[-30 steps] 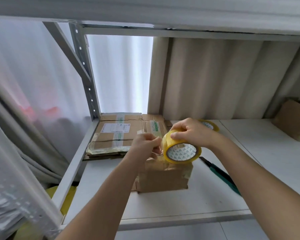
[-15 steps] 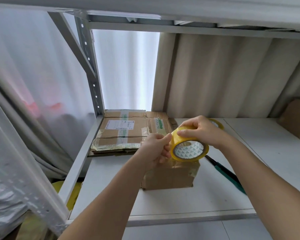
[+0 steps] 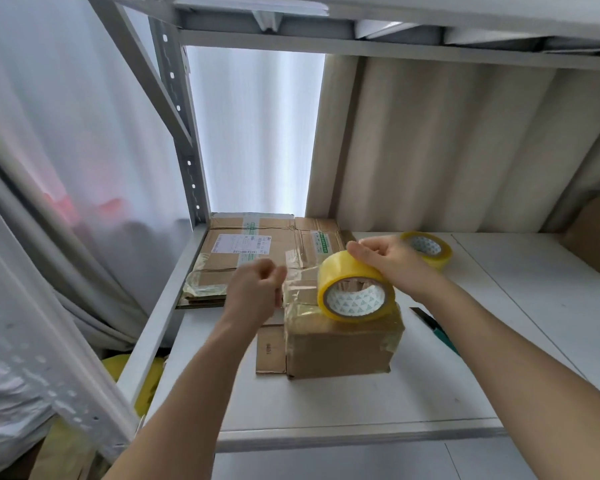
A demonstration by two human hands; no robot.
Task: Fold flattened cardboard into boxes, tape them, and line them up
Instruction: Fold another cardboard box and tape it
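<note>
Tape strip [image 3: 300, 271] is running leftward from the roll [image 3: 355, 289], right hand [image 3: 392, 261] curling over the roll, left hand [image 3: 257, 289] pinching the free end above the box [image 3: 340, 344].

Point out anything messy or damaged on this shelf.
The small box is wrapped in wrinkled, uneven tape, and a cardboard flap sticks out at its left. The flattened cardboard behind carries crumpled old tape.
</note>
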